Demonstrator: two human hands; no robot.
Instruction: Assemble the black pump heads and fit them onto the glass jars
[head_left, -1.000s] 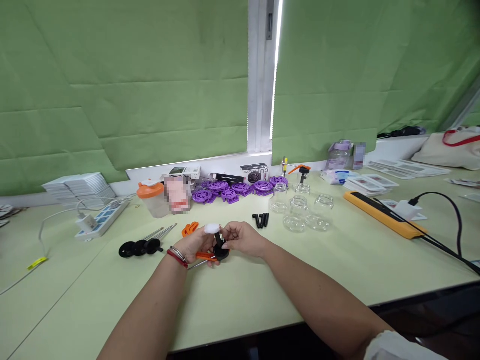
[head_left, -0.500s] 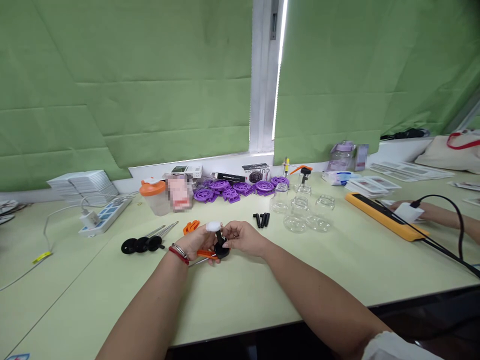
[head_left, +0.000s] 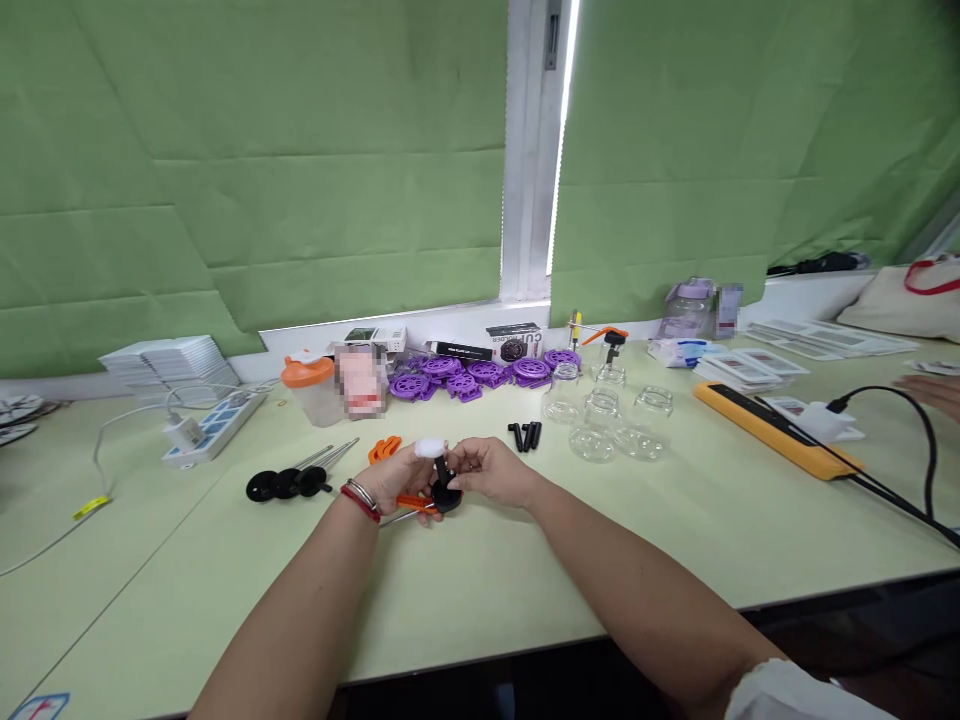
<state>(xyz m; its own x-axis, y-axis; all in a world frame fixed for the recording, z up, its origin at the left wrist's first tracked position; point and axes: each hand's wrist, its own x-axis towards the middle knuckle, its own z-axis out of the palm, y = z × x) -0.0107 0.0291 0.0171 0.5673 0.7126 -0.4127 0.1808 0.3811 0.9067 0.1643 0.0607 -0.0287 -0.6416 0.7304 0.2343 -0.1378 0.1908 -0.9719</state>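
Observation:
My left hand is closed round a black round lid with an orange lever and a thin metal rod beside it. A black post rises from the lid, and a white rounded piece shows at its top; whether they are joined I cannot tell. My right hand pinches the lid's right side, with the fingertips partly hidden. Left of my hands lie several black discs with metal rods. Orange levers lie just behind my left hand, and small black handles behind my right.
Several clear glass jars stand at the right, one with an orange-levered black top. Purple wheel-shaped parts line the back. An orange-lidded cup, power strip, yellow bar and another person's hand are also around.
Both my hands keep their hold on the lid, almost unmoved. The view has shifted slightly. At the far right, the other person's hand has drawn back from the white charger.

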